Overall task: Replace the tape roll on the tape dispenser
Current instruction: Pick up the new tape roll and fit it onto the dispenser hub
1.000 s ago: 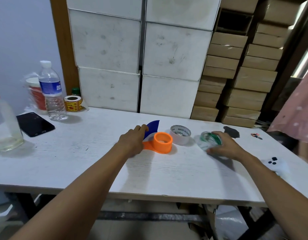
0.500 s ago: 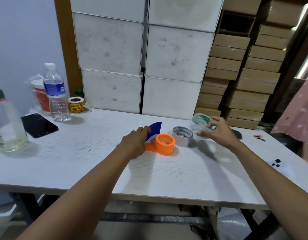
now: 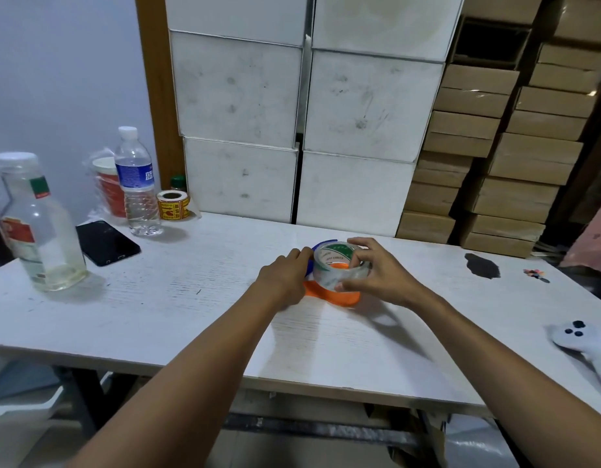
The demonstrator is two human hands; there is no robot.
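The clear tape roll with its green-printed core [image 3: 339,268] now sits directly over the orange plastic dispenser [image 3: 339,297] on the white table [image 3: 191,298]; half a second ago it was carried well above; the right hand [image 3: 377,275] pinches its rim, fingers clasped; the left hand [image 3: 287,278] presses the dispenser's blue end, fingers curled; seating looks imminent.

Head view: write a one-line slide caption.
Right hand lowers a clear tape roll onto the orange dispenser steadied by the left hand.
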